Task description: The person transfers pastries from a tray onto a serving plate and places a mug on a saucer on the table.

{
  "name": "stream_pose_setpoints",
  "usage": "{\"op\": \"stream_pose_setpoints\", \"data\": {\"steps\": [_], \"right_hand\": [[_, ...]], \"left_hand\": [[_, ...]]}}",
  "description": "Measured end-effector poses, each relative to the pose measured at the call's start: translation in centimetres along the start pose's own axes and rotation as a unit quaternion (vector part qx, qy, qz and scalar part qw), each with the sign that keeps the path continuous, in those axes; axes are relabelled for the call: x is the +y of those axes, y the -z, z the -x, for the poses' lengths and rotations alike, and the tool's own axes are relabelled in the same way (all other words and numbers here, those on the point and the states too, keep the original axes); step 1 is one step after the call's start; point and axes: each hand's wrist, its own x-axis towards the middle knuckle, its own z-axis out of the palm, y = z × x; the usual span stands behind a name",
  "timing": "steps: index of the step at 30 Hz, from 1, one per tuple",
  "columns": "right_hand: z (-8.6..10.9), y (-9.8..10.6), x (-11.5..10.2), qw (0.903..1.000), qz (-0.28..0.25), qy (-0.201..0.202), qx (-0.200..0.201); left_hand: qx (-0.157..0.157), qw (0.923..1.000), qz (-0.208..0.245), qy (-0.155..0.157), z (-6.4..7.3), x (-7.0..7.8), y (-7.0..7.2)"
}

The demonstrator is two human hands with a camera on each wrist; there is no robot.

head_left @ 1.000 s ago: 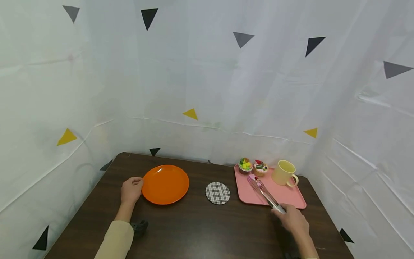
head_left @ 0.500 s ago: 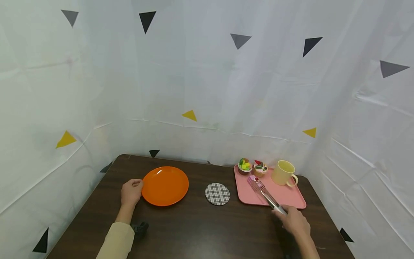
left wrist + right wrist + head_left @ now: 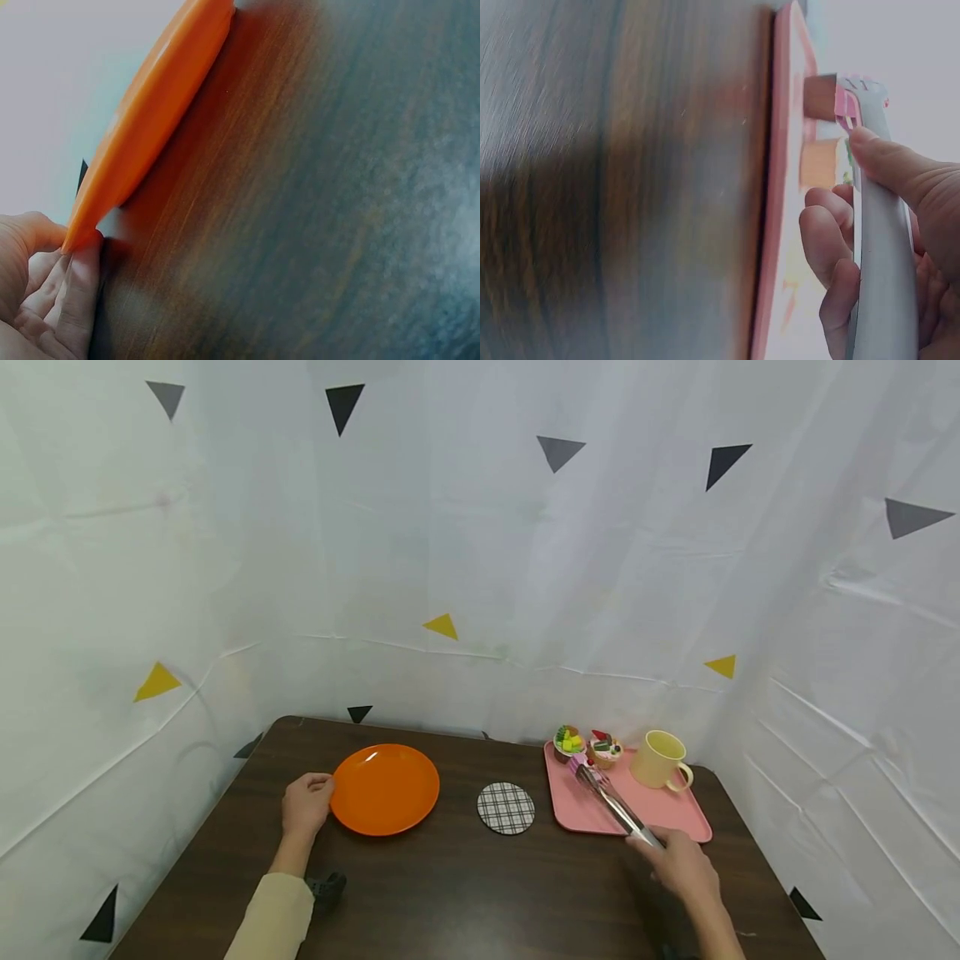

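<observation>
My left hand (image 3: 305, 810) pinches the left rim of an orange plate (image 3: 385, 789); in the left wrist view the thumb lies on top of the rim and fingers beneath it. On the right, my right hand (image 3: 682, 864) grips metal tongs (image 3: 624, 815) that reach over a pink tray (image 3: 671, 814). At the tongs' tips is a small pink cake piece (image 3: 846, 105) with a red berry, seemingly between the prongs. Just behind it on the tray stand a cupcake with green and yellow topping (image 3: 568, 743) and a cupcake with red topping (image 3: 604, 750).
A yellow mug (image 3: 656, 762) stands at the tray's back right, close to the tongs. Between plate and tray lies a round checked coaster (image 3: 506, 808). The dark wooden table (image 3: 450, 885) meets a white patterned curtain (image 3: 480, 527) at the back and sides.
The tongs and the pink cake piece have shifted slightly toward the back left, nearer the cupcakes, and my right hand moved a little with them. My left hand stays on the plate's rim.
</observation>
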Motion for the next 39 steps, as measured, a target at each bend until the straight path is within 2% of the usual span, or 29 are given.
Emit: {"op": "stream_pose_setpoints", "data": {"steps": [9, 13, 18, 26, 39], "right_hand": [[0.0, -0.7, -3.0, 0.9997, -0.008, 0.023, 0.0], [-0.2, -1.3, -4.9, 0.9992, -0.02, 0.035, -0.002], [-0.3, -2.2, -7.1, 0.9986, -0.024, 0.048, -0.006], [-0.9, -3.7, -11.5, 0.9953, -0.03, 0.092, -0.009], [-1.3, -7.5, -17.0, 0.9914, -0.004, 0.13, -0.016]], "left_hand": [[0.006, 1.0, -0.005, 0.002, 0.1, 0.0, 0.1], [0.01, 0.9999, -0.006, 0.002, 0.2, 0.1, 0.2], [0.001, 0.9999, -0.01, 0.003, 0.0, -0.2, 0.4], [0.01, 0.9999, -0.007, -0.005, 0.1, 0.0, 0.6], [0.011, 0.9998, -0.012, -0.009, 0.1, -0.3, 0.1]]}}
